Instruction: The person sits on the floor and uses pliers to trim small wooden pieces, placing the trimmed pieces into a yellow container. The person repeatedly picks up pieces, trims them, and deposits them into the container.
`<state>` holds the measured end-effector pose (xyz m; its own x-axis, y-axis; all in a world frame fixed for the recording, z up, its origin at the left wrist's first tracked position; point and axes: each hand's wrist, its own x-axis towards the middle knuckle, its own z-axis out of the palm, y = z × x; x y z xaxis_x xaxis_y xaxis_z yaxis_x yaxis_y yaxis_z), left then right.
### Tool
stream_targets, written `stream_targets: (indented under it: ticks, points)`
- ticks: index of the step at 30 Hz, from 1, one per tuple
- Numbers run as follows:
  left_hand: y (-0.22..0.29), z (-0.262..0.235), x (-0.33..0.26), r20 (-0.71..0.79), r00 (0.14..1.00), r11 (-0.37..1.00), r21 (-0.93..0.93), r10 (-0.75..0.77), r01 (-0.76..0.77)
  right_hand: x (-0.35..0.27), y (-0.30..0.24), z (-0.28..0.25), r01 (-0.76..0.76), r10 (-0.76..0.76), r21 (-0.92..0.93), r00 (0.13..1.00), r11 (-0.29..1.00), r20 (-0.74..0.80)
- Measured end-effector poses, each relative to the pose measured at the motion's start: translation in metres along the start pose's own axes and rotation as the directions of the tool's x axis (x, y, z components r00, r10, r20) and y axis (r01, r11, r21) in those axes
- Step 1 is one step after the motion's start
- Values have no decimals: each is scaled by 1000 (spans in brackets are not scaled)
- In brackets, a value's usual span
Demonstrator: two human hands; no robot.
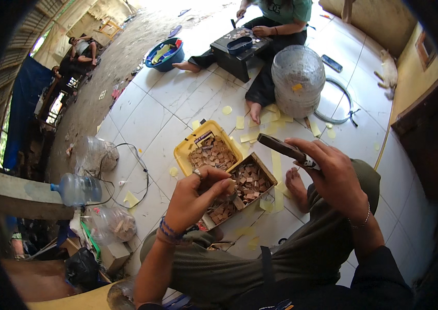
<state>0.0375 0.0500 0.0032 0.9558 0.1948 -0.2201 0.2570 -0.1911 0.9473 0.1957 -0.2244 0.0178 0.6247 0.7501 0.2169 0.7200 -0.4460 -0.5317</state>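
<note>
Hovering over an open cardboard box of small brown wooden pieces (244,187), the left hand (198,199) is seen with fingers pinched shut on one piece. A dark folding knife (283,148) is gripped by the right hand (332,175). A yellow plastic tray (190,147) lies beside the box.

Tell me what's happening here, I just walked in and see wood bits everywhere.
A person sits on the tiled floor. The left hand pinches a small wood piece over a wooden box full of such pieces. The right hand holds a knife. A yellow tray of more pieces sits beside the box. Another person works at a black block farther off.
</note>
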Motion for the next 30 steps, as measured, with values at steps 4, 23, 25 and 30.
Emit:
stream_targets:
  ticks: [4,23,25,30]
  points:
    - [-44,-23,32,49,998,882,469,27,-47,-6,-2,-10,-1,0,12,999,1000,38]
    - [-403,-46,208,-306,948,421,851,-87,314,-5,-7,2,259,-274,122,703,958,656]
    - [-405,-41,211,-347,923,442,811,-165,384,-2,-10,0,206,-225,103,760,973,610]
    - [-390,-69,208,-169,976,503,836,-140,217,3,-14,0,226,-231,94,721,970,653]
